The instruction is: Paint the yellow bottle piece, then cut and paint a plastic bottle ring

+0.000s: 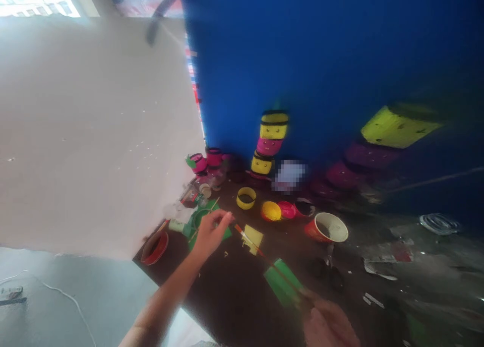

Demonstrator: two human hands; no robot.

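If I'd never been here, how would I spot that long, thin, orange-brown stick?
Start at the dark brown tabletop before the blue backdrop, then find the bare right hand at the bottom. The stick slants from it, across a flat green rectangle, toward the bare left hand. Unlike that rectangle and the flat yellow piece nearby, it is slim and runs between both hands.

1. The right hand (328, 323) is blurred and cut off by the bottom edge; its separate fingers around the brush (260, 253) cannot be made out.
2. The brush's rear end fades into that blur.
3. The left hand (212, 229) hides part of a green sheet (226, 233); whether its fingertips pinch anything is too small to tell.
4. A pixelated patch (289, 176) is unreadable.
5. The window (40, 1) runs off the top left corner.
6. The right-side stack (397, 127) is smeared, its lower parts dim.
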